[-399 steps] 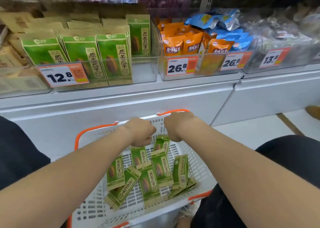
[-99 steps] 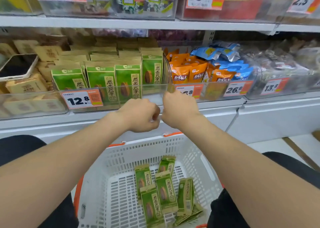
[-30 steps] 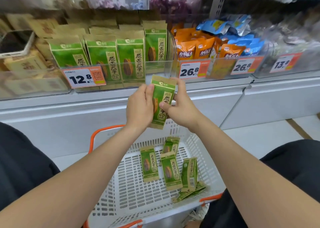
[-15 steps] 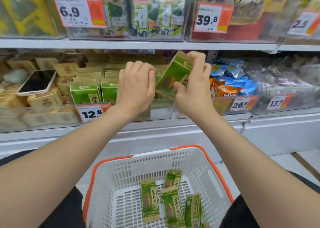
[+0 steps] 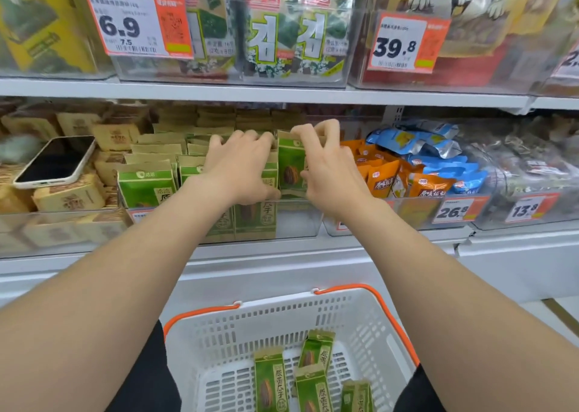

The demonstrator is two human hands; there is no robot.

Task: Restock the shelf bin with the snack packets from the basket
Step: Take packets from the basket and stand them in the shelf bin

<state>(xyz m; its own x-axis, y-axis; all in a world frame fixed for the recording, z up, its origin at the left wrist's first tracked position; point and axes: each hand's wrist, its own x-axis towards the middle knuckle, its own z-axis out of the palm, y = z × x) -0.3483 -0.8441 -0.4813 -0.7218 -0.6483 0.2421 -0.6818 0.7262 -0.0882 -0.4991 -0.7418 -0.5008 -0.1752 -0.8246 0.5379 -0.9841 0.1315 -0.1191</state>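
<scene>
Glossy black glass of a phone (image 5: 53,161) lies on tan boxes (image 5: 69,197) at far left. Flat, paper-topped standing packets (image 5: 145,186) fill the clear plastic bin (image 5: 297,220); the left hand (image 5: 241,164) hooks close-set fingers over their tops. Beside it, the right hand (image 5: 329,170) pinches the folded top of an upright green packet (image 5: 291,167) inside the bin. Below, loose packets (image 5: 271,380) lie flat in the white lattice basket (image 5: 360,317).

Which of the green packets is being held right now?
The upright green packet at the right end of the shelf bin, gripped by the right hand; those in the basket lie loose, untouched.
</scene>
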